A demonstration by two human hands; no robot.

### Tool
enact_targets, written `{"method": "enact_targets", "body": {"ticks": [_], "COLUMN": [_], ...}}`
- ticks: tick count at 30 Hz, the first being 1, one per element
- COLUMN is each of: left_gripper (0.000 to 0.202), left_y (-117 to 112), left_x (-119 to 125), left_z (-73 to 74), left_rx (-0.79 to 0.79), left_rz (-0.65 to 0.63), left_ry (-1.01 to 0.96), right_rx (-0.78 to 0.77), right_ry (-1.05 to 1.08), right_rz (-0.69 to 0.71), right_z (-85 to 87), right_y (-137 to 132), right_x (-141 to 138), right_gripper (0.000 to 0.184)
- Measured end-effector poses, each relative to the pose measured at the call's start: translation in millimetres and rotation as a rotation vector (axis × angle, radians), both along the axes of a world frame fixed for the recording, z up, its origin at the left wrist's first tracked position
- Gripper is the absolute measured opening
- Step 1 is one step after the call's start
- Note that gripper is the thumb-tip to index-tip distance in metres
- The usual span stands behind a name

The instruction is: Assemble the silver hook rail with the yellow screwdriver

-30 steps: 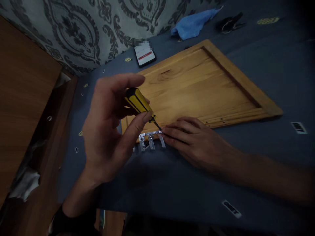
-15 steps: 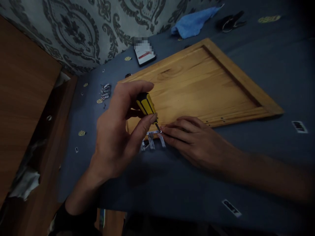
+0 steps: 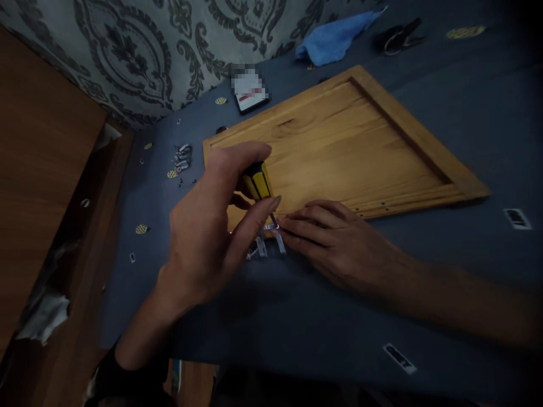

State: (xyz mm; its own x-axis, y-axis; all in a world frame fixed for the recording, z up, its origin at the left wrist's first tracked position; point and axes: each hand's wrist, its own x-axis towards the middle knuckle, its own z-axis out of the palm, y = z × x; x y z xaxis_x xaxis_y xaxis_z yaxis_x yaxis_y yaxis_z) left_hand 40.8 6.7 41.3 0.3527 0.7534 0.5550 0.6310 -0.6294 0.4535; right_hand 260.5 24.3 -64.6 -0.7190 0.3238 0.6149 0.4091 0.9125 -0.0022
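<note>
My left hand (image 3: 199, 237) is closed round the yellow-and-black handle of a screwdriver (image 3: 259, 182), thumb and forefinger on either side. The shaft points down, its tip at the right end of a shiny metal hinge (image 3: 271, 227) on the near edge of a wooden panel (image 3: 331, 152). Two metal arms of the hinge stick out past that edge. Stretched out, the fingers of my right hand (image 3: 335, 243) lie along the panel's edge, fingertips beside the screwdriver tip. Its thumb is hidden.
Several metal hinge parts and small screws (image 3: 182, 158) lie on the dark blue cloth (image 3: 297, 328) at left. Behind the panel are a phone (image 3: 249, 91), a blue rag (image 3: 339, 39) and a black object (image 3: 399, 38). A brown wooden cabinet (image 3: 42, 124) stands at far left.
My left hand has shifted slightly right and turned, and the screwdriver handle has moved right with it, now more upright. My right hand and the panel have stayed in place.
</note>
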Motion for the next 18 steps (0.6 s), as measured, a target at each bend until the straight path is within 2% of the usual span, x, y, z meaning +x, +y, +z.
{"method": "enact_targets", "body": {"ticks": [5,8,11,14,17,18], "left_gripper": [0.037,0.034,0.034,0.039,0.043,0.042], "left_y": [1,2,1,-3,-6,-6], "left_x": [-1,-1,0,1,1,1], "left_z": [-2.4,-1.6,2.8,10.1,15.2,15.6], "left_rx": [0.081,0.015,-0.014,0.03,0.101,0.08], "left_rz": [-0.008,-0.003,-0.034,0.0,-0.015,0.006], "left_ry": [-0.032,-0.085,-0.19,-0.267,-0.235,-0.198], "right_rx": [0.0,-0.011,-0.011,-0.01,-0.044,-0.056], "right_ry": [0.009,-0.005,-0.01,-0.02,-0.038,-0.045], "right_rz": [0.002,-0.005,-0.012,-0.018,-0.019,-0.016], "right_z": [-0.4,-0.4,0.1,0.0,-1.4,-2.0], "right_y": [0,0,-1,-1,-2,-1], "right_x": [1,1,1,0,1,2], "right_gripper": [0.035,0.033,0.035,0.036,0.037,0.038]}}
